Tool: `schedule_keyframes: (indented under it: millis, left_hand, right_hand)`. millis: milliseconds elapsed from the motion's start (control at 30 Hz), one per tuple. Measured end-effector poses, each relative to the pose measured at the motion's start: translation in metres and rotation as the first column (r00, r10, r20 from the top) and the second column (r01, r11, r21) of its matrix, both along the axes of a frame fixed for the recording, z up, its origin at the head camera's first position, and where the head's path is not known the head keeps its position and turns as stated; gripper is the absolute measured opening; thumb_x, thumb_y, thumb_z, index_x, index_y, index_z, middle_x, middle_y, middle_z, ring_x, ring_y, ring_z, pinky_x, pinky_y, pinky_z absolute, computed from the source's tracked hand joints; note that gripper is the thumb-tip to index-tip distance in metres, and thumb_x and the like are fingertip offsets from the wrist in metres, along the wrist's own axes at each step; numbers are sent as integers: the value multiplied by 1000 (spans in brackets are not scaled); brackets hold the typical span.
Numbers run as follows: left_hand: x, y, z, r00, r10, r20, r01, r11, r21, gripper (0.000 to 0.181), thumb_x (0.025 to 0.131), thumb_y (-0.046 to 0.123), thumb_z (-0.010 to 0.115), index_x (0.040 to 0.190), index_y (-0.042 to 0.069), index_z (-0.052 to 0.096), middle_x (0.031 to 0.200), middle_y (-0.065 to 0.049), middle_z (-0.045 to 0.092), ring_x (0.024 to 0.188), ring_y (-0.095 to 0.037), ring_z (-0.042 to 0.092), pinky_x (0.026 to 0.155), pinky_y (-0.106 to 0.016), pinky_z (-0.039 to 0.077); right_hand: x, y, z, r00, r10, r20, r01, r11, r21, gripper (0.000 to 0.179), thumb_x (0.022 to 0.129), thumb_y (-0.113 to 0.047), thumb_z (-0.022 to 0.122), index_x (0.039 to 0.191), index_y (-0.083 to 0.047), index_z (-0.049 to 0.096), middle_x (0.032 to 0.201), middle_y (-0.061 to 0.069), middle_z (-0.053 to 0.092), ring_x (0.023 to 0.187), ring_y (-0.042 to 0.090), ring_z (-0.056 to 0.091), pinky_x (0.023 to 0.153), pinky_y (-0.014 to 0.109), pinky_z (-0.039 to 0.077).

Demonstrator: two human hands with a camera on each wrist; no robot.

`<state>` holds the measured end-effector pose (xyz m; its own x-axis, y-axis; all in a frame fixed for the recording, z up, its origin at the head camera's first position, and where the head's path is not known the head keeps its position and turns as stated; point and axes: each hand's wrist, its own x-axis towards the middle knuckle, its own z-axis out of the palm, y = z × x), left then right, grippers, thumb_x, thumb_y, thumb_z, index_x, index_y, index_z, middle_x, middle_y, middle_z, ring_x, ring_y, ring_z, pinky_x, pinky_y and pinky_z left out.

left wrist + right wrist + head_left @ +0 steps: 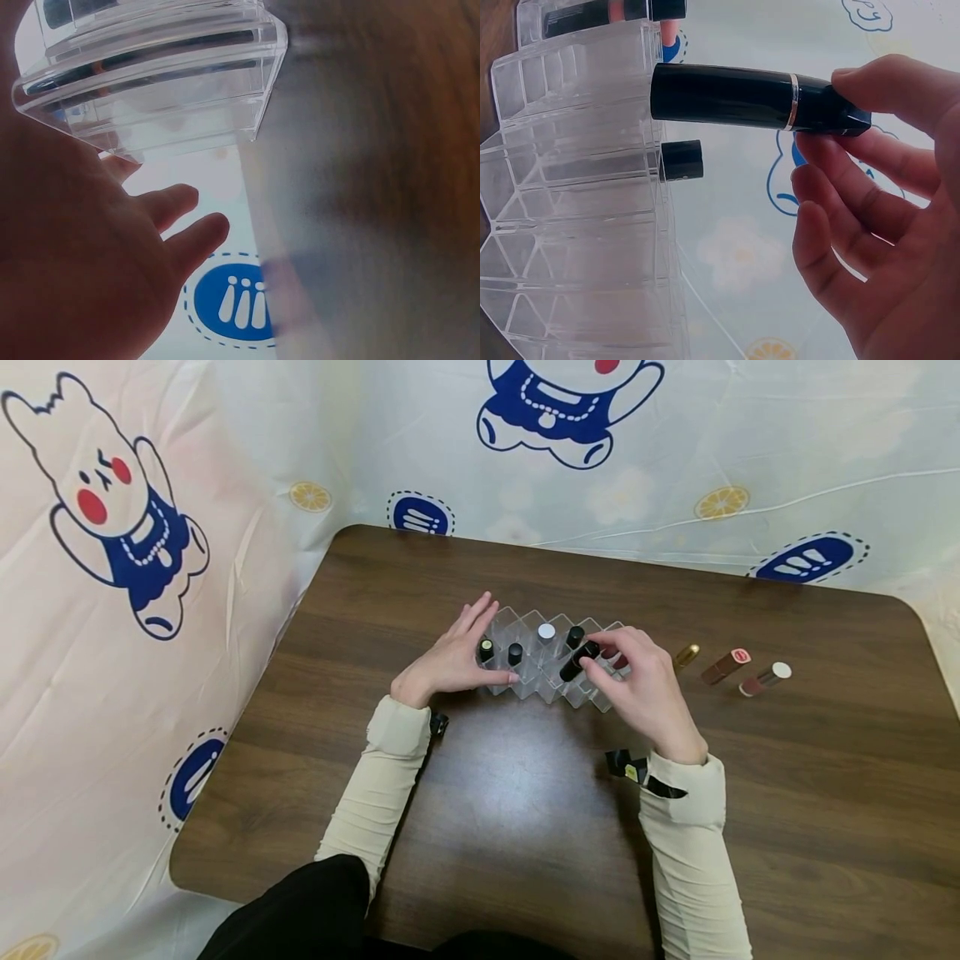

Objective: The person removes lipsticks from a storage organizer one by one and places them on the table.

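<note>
A clear lipstick organizer (551, 690) with diamond-shaped slots stands on the table. My left hand (454, 663) steadies its left end, fingers spread and straight, the thumb along the front side. My right hand (647, 681) pinches a black lipstick tube (720, 97) with a silver ring, thumb on one side and fingertips on the other. In the right wrist view, the tube's far end is right at the slot openings. Standing in slots are a white-capped tube (546, 632), a black tube (575, 637) behind the held one, and black-capped tubes (515, 653) near my left thumb.
Right of the organizer lie a gold tube (686, 656), a brown-red tube (725, 667) and a pinkish tube with a white cap (765, 679). The brown wooden table (510, 810) has a printed curtain (637, 502) behind it and along its left side.
</note>
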<state>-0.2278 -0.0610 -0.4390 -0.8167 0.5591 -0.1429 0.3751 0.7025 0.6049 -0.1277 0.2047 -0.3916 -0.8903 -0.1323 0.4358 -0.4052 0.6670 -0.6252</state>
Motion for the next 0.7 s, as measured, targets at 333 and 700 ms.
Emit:
schedule_keyframes:
  millis: [333,700]
  left_hand:
    - [0,0,-1,1000,3,1,-3,1000,5,114,74,65,71,157,21,6,164,9,-8,152,-30,-4,115,-63,16]
    - [0,-2,-1,1000,-6,-8,6,1000,-13,115,75,66,69,157,22,3,163,12,-11,152,-31,-3,117,-60,15]
  right_hand:
    - [0,1,-1,1000,2,-1,-2,1000,12,22,86,-12,72,106,-3,69,95,7,67,84,19,59,73,28,47]
    - [3,1,0,1000,-20,0,20,1000,3,23,85,-10,72,106,-3,69,93,8,67,83,21,58,72,28,46]
